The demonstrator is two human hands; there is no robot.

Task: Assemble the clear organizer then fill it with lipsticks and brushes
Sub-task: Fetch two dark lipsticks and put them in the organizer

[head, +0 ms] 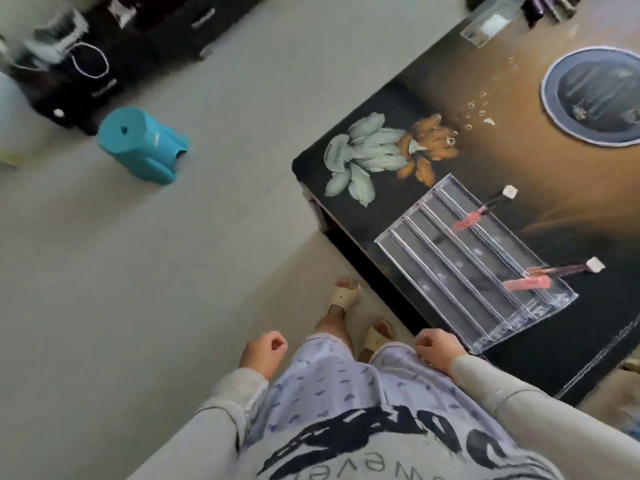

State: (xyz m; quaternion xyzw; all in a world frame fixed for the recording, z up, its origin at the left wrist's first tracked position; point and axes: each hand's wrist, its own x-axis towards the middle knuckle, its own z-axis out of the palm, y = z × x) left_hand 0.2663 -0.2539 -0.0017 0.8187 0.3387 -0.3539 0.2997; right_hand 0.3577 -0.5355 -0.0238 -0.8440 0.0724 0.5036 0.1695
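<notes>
Clear organizer [433, 271] sits assembled on the dark flowered worktop [519, 133], close to the worktop's edge, with its stepped rows running side by side. One pink lipstick [485, 209] with a pale cap leans out of a back row at the organizer's far end. At the organizer's near end, two more lean out of the back rows: a dark-tubed lipstick [568, 270] with a pale cap and, just beside it, a coral lipstick [528, 283]. The organizer's front rows hold nothing that shows.

The right grip [438, 349] hangs just beside the organizer's nearest corner, fingers loosely curled round nothing. The motion blur makes it hard to say whether it brushes the plastic. The left grip [263, 353] hangs well apart from the organizer, on the other side of the person's legs, also loosely curled and holding nothing.

Beyond the organizer's far end, a round grey mat [595, 95] lies on the worktop. Farther still is a blurred clear piece [485, 22], perhaps another organizer part. Off the worktop and well away from the organizer, a blue stool [142, 143] stands on the pale floor [207, 271].
</notes>
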